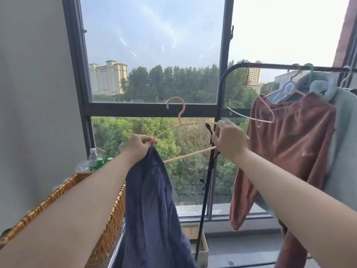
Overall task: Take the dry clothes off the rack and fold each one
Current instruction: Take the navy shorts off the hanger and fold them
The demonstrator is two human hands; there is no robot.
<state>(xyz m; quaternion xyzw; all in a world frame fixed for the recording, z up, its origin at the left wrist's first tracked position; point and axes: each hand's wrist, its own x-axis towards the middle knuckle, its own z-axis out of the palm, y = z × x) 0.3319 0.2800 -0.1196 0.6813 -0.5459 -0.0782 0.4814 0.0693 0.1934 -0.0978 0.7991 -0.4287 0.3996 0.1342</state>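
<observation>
A dark blue garment (152, 206) hangs down from my left hand (138, 147), which pinches its top edge at the left end of a pink hanger (181, 113). My right hand (229, 141) grips the hanger's right side. I hold the hanger in the air in front of the window, off the black clothes rack (270, 65) at the right. On the rack hang a rust-red fleece garment (289, 144), a pale grey-green garment (343, 136) and a light blue item (320, 88) on hangers. An empty white hanger (249, 115) dangles at the rack's left end.
A woven wicker basket (114, 219) stands at the lower left under my left forearm. Plastic bottles (93, 159) stand behind it by the wall. The rack's black pole (204, 200) runs down to a cardboard box (201, 246) near the window sill.
</observation>
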